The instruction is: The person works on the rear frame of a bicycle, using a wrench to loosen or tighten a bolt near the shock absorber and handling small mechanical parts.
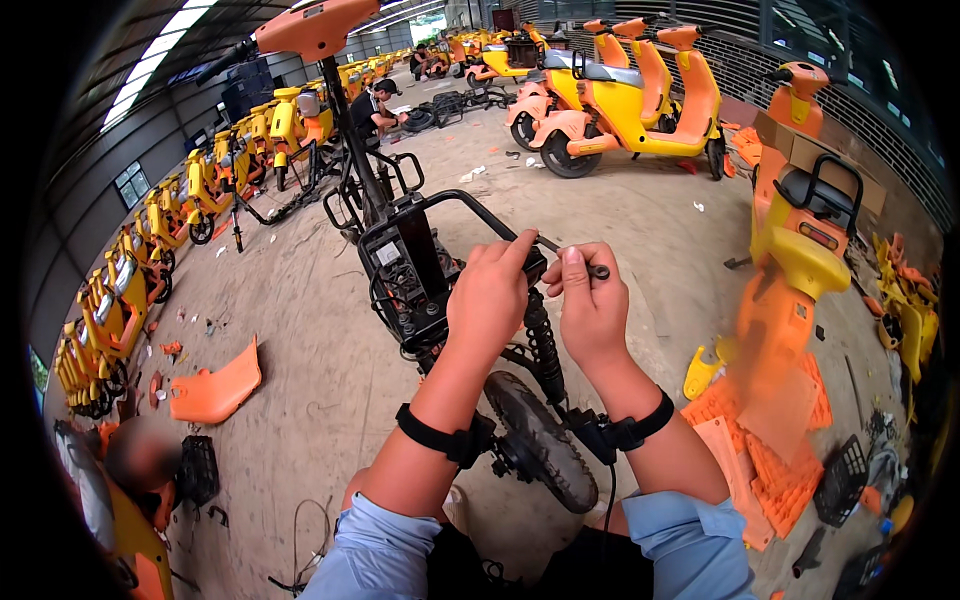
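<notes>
In front of me stands a stripped electric scooter with a bare black frame (470, 204) and an open compartment of wiring (392, 272). At the frame's rear corner my left hand (488, 292) is closed, its index finger stretched toward a thin dark wrench; what its fingers hold is hidden. My right hand (592, 305) pinches that wrench (598, 272) between thumb and fingers, just right of the left hand. Below both hands are a black coil shock absorber (542, 350) and the rear wheel (545, 440). An orange front panel (310, 28) tops the steering column.
Orange and yellow scooters (640, 105) stand at the back right, with a long row (125, 290) along the left wall. Orange panels (775, 450) lie piled at right; another panel (218, 385) lies at left. A person (372, 108) crouches farther back. A blurred person (145, 460) is at lower left.
</notes>
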`<action>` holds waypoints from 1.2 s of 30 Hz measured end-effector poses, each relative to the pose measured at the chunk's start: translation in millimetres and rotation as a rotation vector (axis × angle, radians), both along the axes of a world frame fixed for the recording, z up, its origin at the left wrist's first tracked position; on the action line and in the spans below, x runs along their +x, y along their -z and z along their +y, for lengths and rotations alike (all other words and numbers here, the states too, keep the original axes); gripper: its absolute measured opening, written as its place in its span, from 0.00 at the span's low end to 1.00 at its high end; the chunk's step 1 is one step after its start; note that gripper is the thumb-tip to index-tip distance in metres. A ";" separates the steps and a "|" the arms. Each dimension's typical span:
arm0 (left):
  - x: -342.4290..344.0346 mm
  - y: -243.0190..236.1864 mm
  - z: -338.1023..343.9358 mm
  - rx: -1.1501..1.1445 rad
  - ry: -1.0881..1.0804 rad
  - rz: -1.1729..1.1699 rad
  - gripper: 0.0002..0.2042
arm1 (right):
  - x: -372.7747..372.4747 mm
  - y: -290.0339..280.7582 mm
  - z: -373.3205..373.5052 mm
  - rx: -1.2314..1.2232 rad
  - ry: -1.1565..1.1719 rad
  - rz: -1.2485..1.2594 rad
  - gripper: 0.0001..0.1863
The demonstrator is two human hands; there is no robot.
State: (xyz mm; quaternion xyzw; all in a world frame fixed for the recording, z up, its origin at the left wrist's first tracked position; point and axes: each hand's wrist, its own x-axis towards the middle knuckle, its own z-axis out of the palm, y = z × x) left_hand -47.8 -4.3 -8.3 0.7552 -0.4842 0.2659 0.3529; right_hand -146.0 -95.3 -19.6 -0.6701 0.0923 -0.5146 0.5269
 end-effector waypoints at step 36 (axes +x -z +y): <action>-1.4 3.4 -4.0 0.067 -0.041 -0.045 0.19 | -3.6 2.1 -46.2 0.256 -0.235 0.008 0.15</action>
